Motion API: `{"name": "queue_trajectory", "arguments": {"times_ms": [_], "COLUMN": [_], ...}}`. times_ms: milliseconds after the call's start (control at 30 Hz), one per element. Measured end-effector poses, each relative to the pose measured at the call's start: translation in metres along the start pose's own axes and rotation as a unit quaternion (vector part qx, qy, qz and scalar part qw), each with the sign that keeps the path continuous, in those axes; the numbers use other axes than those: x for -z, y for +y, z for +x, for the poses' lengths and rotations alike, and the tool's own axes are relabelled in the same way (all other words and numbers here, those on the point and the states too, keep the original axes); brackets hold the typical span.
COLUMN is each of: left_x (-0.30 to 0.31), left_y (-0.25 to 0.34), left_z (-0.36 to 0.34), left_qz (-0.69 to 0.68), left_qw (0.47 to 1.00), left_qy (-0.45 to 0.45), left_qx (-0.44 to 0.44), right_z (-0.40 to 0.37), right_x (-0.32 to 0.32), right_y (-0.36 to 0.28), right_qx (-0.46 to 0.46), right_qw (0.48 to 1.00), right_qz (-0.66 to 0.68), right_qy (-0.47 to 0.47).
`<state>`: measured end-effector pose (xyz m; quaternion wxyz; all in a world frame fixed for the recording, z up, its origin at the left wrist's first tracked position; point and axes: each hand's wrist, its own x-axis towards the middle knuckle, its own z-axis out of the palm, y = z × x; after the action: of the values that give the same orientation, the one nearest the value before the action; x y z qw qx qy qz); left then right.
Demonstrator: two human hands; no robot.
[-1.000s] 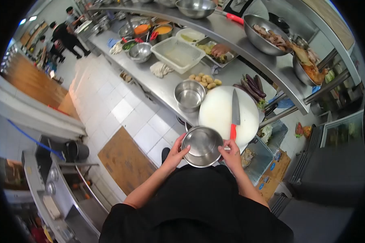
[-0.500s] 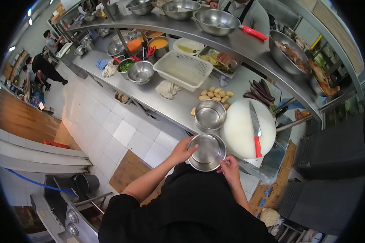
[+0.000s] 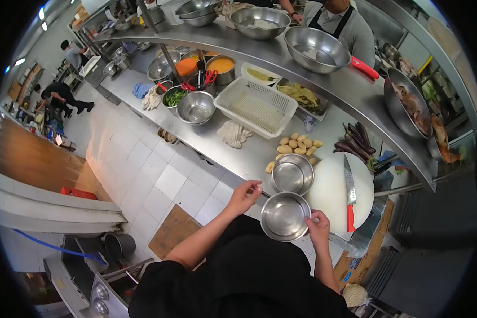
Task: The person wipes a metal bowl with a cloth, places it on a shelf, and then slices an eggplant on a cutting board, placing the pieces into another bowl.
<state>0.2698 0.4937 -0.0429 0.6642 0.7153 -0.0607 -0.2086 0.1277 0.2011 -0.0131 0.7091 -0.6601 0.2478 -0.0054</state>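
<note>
My right hand pinches the rim of a round steel bowl, which is tipped toward me just off the counter's front edge. My left hand is apart from the bowl, to its upper left, fingers loosely spread with nothing in them. Just beyond stands a second steel bowl on the counter. Behind it sits a cluster of small potatoes. To the right is a round white cutting board, where a knife with a red handle lies. Several eggplants rest past the board.
A white perforated basket, a crumpled cloth and a steel mixing bowl stand along the counter. A steel shelf runs above, holding pans and a bowl of meat. A co-worker stands across.
My left hand has let go of the bowl's rim and moved away to its upper left. My right hand still holds the bowl. The whole view has shifted slightly.
</note>
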Motion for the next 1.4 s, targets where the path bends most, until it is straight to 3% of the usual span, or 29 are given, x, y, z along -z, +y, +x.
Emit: {"name": "queue_trajectory", "arguments": {"times_ms": [33,100,267,333,433,467,600,767,833,867,900,933,967,1067,1200,1400], "left_x": [0.002,0.003,-0.023,-0.024,-0.009,0.001,0.055,0.131,0.168,0.188,0.203,0.213,0.216,0.212,0.206,0.171], "left_y": [-0.01,-0.021,-0.044,-0.044,-0.057,-0.064,-0.061,-0.077,-0.101,-0.094,-0.093,-0.079,-0.066,-0.037,-0.035,-0.039], "left_z": [0.02,0.063,0.139,0.143,0.144,0.144,0.137,0.145,0.155,0.157,0.154,0.15,0.145,0.131,0.138,0.138], "left_qz": [0.025,0.084,0.161,0.023,-0.068,-0.056,-0.106,-0.075,-0.034,-0.01,-0.009,-0.025,-0.037,-0.108,-0.125,-0.155], "left_qw": [0.999,0.996,0.975,0.985,0.981,0.98,0.977,0.988,0.996,0.993,0.998,0.996,0.995,0.986,0.981,0.969], "left_qy": [0.04,0.013,-0.122,-0.172,-0.181,-0.188,-0.169,-0.1,-0.072,-0.072,-0.066,-0.062,-0.023,-0.039,-0.046,-0.084], "left_qx": [-0.025,-0.03,-0.096,-0.001,0.01,0.015,0.071,0.089,0.046,0.091,0.012,0.053,0.094,0.117,0.138,0.173], "right_z": [-0.002,-0.01,-0.039,-0.052,-0.06,-0.057,-0.063,-0.056,-0.052,-0.048,-0.046,-0.052,-0.056,-0.1,-0.179,-0.288], "right_x": [0.002,0.001,-0.024,-0.043,-0.075,-0.057,-0.088,-0.122,-0.126,-0.132,-0.14,-0.15,-0.151,-0.158,-0.147,-0.165], "right_y": [-0.007,-0.012,-0.012,-0.014,-0.014,0.023,-0.004,-0.042,-0.034,-0.029,-0.027,-0.039,-0.031,-0.034,0.022,0.144], "right_qx": [0.002,0.019,0.061,0.079,0.08,0.128,0.153,0.181,0.191,0.199,0.163,0.119,0.155,0.12,0.059,-0.06], "right_qw": [1.0,0.998,0.976,0.959,0.937,0.932,0.896,0.894,0.905,0.911,0.916,0.923,0.921,0.9,0.852,0.824], "right_qz": [-0.001,-0.026,0.001,0.011,-0.02,-0.053,-0.028,-0.038,-0.062,-0.05,-0.029,-0.053,-0.019,-0.013,0.023,0.028], "right_qy": [0.004,0.061,0.208,0.271,0.341,0.336,0.415,0.407,0.376,0.358,0.366,0.363,0.356,0.42,0.519,0.562]}}
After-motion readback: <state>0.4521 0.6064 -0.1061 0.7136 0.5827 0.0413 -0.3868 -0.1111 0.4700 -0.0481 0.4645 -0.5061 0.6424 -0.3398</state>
